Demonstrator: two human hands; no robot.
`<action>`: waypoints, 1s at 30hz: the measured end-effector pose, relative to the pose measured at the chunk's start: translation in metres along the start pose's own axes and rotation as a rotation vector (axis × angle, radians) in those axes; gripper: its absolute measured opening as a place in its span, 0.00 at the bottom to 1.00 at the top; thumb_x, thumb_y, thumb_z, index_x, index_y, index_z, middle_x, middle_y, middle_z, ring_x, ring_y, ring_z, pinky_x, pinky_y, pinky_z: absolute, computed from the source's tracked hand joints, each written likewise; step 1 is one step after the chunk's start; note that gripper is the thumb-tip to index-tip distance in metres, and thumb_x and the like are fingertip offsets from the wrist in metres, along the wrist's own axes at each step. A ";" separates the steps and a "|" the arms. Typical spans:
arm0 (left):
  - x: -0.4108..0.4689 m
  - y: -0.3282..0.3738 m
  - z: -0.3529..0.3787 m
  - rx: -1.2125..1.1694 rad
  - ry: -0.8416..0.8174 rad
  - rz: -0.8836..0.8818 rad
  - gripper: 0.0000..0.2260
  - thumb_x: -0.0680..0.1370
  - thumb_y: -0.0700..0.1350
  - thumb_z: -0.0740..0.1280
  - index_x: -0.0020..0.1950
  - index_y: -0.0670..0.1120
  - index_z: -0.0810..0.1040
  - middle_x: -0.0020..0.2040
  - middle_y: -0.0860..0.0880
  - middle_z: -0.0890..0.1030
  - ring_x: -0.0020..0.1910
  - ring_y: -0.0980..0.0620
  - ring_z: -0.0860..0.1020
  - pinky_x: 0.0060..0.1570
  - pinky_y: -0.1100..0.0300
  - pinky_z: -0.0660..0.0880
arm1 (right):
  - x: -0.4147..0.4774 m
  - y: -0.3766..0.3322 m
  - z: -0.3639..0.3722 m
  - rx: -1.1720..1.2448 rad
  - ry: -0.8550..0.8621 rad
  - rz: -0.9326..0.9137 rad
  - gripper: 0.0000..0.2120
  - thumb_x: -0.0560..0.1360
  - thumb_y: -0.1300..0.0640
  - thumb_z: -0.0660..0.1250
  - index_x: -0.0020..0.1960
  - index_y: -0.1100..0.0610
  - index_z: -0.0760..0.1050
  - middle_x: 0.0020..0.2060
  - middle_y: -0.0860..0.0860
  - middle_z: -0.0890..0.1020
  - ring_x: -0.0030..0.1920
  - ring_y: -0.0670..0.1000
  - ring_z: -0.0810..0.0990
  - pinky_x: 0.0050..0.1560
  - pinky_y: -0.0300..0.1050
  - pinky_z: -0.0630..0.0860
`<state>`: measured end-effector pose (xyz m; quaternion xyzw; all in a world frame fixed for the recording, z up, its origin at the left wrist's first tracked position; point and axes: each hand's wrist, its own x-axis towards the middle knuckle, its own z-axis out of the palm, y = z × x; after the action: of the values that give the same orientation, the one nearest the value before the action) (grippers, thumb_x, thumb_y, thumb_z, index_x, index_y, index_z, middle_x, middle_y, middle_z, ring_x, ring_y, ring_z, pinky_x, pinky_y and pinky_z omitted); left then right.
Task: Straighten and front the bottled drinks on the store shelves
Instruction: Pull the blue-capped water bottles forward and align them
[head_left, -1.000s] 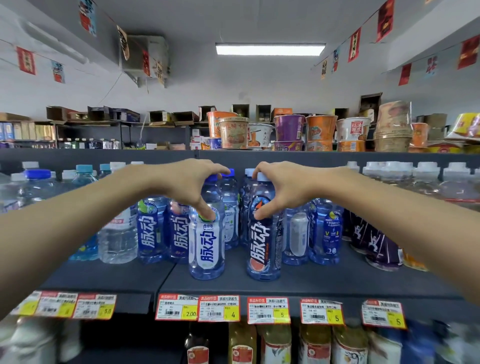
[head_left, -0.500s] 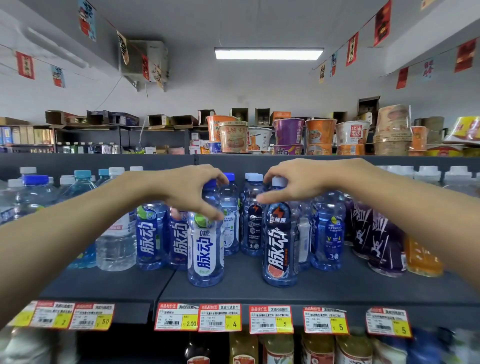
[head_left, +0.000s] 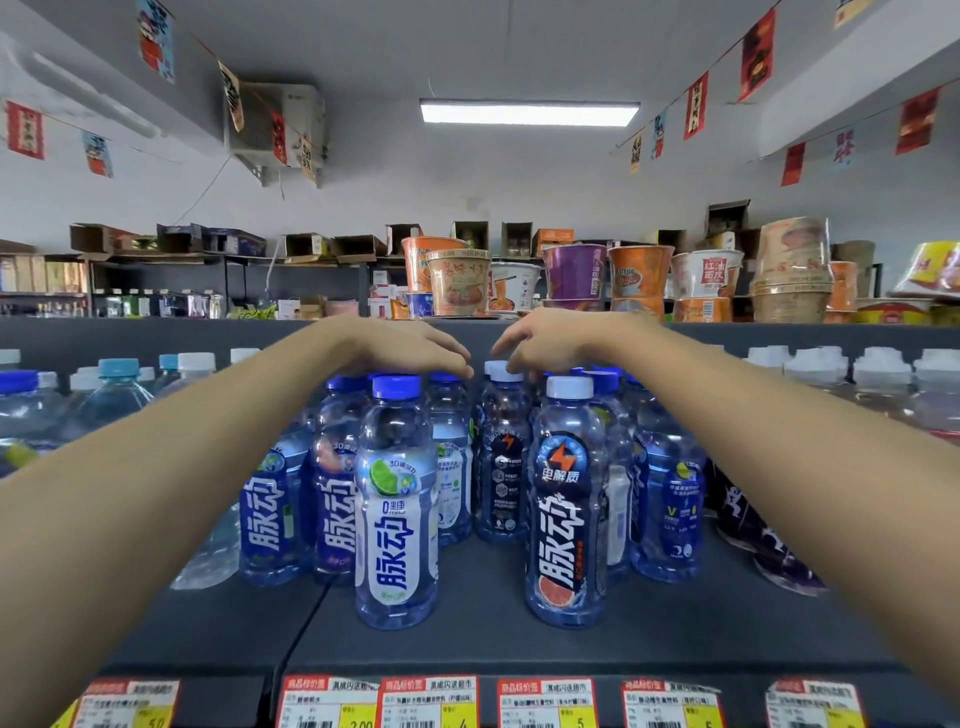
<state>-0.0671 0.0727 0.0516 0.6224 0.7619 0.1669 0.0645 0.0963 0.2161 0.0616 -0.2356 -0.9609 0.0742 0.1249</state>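
Lime bottle (head_left: 396, 519): 脉动, 0糖. Dark bottle (head_left: 565, 519): 电解质, 脉动. Price tags (head_left: 429, 701): 2.00, 4, 5.

My left grip (head_left: 410, 348) partly covers the rear blue caps (head_left: 345, 383); whether my right grip (head_left: 545, 338) pinches the white cap (head_left: 505, 372) I cannot tell. The price tags (head_left: 431, 701) are cut off below, their small print unreadable.

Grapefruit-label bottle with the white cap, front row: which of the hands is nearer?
Right. The right hand hovers just above and behind the bottle; the left hand is over blue caps to its left.
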 end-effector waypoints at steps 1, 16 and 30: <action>0.006 -0.001 0.000 -0.010 0.000 -0.007 0.24 0.81 0.57 0.66 0.76 0.53 0.70 0.76 0.54 0.67 0.68 0.57 0.66 0.69 0.59 0.59 | 0.004 0.000 0.001 -0.004 -0.009 0.004 0.17 0.80 0.56 0.65 0.67 0.45 0.77 0.55 0.53 0.83 0.57 0.62 0.83 0.54 0.54 0.81; 0.032 -0.005 -0.010 0.176 0.103 -0.017 0.12 0.73 0.42 0.77 0.52 0.56 0.84 0.39 0.55 0.79 0.41 0.53 0.75 0.41 0.59 0.71 | 0.023 0.009 -0.002 -0.230 -0.008 -0.054 0.20 0.73 0.33 0.69 0.55 0.47 0.83 0.44 0.39 0.82 0.45 0.43 0.79 0.40 0.42 0.71; 0.023 0.004 -0.010 0.141 0.084 0.018 0.16 0.73 0.52 0.78 0.59 0.50 0.84 0.49 0.51 0.85 0.51 0.48 0.82 0.54 0.54 0.79 | 0.012 -0.003 -0.005 -0.353 -0.119 -0.022 0.24 0.73 0.36 0.71 0.65 0.46 0.78 0.47 0.41 0.81 0.51 0.50 0.81 0.59 0.55 0.77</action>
<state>-0.0716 0.0940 0.0645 0.6249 0.7681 0.1392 -0.0131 0.0860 0.2191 0.0699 -0.2385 -0.9673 -0.0829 0.0252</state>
